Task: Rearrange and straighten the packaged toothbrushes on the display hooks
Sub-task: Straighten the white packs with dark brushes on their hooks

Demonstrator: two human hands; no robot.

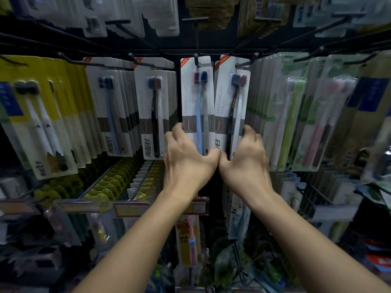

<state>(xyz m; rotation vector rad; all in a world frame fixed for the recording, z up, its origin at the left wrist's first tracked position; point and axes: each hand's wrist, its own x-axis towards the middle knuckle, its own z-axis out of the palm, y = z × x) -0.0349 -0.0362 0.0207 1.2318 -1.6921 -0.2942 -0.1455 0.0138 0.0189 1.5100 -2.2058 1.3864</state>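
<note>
Both hands are up at the middle of the frame, working two neighbouring stacks of white card toothbrush packs. The left hand (188,153) grips the lower part of the white pack with the light blue toothbrush (197,106), fingers curled round its left edge and thumb pressed across its front near the bottom. The right hand (245,157) holds the next white pack with the black toothbrush (231,106) the same way, fingers hooked over its right edge, thumb at its lower left. The two thumbs meet between the packs.

Each pack hangs from a black wire display hook (197,60) just above centre. The blue-brush pack hangs fairly straight; the black-brush one leans, its top tipped toward the right, so the two nearly touch at the bottom.

This looks like the squaring-up step: both front packs held at once so they can be set level. I would judge that the next move calls for swinging the foot of the leaning pack to the right until it hangs plumb, then pushing both back against the packs behind them.

To the left, more white packs (156,115) hang in tidy rows, then yellow-backed packs (40,123) at the far left; green-tinted packs (294,115) fill the right.
</note>
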